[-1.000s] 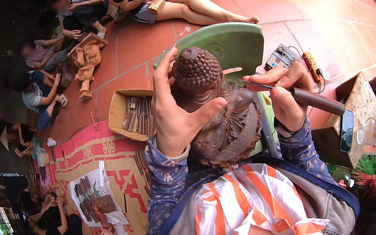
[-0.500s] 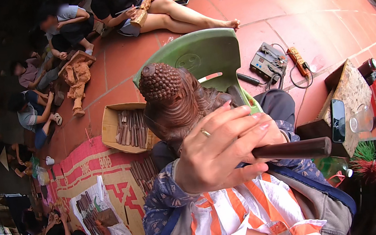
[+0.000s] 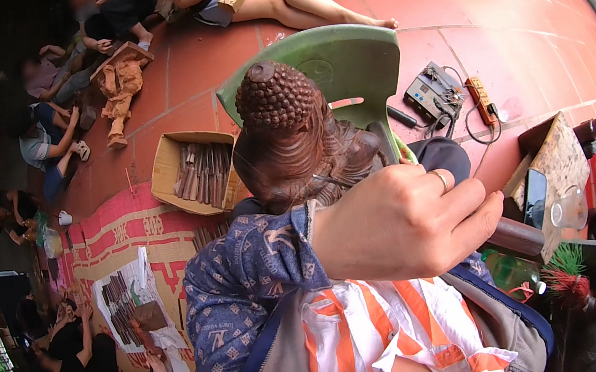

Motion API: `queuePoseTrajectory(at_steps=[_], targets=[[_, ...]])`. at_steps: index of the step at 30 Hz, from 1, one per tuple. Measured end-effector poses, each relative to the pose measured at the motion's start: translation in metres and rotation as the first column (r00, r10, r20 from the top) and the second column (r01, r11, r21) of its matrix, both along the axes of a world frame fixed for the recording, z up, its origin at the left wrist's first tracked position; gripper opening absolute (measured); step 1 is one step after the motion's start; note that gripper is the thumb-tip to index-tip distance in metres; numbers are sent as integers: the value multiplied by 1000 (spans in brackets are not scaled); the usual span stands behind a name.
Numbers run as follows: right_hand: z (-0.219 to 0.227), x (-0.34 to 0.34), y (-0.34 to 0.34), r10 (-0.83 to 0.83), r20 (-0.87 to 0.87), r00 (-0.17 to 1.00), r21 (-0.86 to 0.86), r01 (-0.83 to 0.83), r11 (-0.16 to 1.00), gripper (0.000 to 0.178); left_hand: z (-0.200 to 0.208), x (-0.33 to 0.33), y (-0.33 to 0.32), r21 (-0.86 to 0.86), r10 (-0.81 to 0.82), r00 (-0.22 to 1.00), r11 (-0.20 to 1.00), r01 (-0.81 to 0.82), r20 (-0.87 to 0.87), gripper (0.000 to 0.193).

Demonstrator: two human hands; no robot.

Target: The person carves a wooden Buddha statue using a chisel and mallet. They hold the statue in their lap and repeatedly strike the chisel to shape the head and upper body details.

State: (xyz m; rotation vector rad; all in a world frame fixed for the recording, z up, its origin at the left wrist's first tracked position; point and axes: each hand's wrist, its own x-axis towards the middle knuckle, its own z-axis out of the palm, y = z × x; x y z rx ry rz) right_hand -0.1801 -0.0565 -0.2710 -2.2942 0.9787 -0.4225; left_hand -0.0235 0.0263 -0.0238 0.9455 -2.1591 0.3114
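Note:
A dark brown carved wooden figure (image 3: 291, 141) with a knobbed head stands before me, against a green plastic chair (image 3: 325, 55). My left hand (image 3: 403, 220), a ring on one finger, reaches across from the left, its fingers curled together over a carving chisel. The chisel's dark round handle (image 3: 517, 234) juts out to the right below my fingers. Near the figure's lower body shows a thin dark tip, seemingly the same tool's. Behind my left hand my right hand is hidden; only a little of its sleeve shows.
To the left stands a cardboard box (image 3: 165, 171) of chisels; more tools lie on a patterned mat (image 3: 135, 229). At right are a control box (image 3: 435, 96), an orange power strip (image 3: 482, 101), a phone (image 3: 535, 197) and a clear cup (image 3: 569, 209). Other people sit at far left.
My left hand has slid right and curled its fingers, covering my right hand and more of the handle. The view has shifted, so the figure appears farther right.

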Motion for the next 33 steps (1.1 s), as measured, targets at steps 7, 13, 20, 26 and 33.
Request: queuePoseTrajectory(at_steps=[7,13,20,26,33], targets=[[-15,-9,21,17,44,999,334,-31,942,47,12,9,-11,-50,20,1000,999,-20,-3,26],[0,-16,16,-36,175,984,513,-60,856,39,17,15,-15,-34,61,998,998,-61,18,24],[31,-35,11,-160,324,932,656,-99,748,30,13,16,-25,-48,108,994,993,-107,13,36],[42,-43,-1,-312,527,790,550,-38,834,20,9,19,-29,-6,136,991,991,-136,16,36],[82,-50,-1,-311,716,625,439,-55,897,33,9,18,-29,-28,154,988,988,-154,-14,37]])
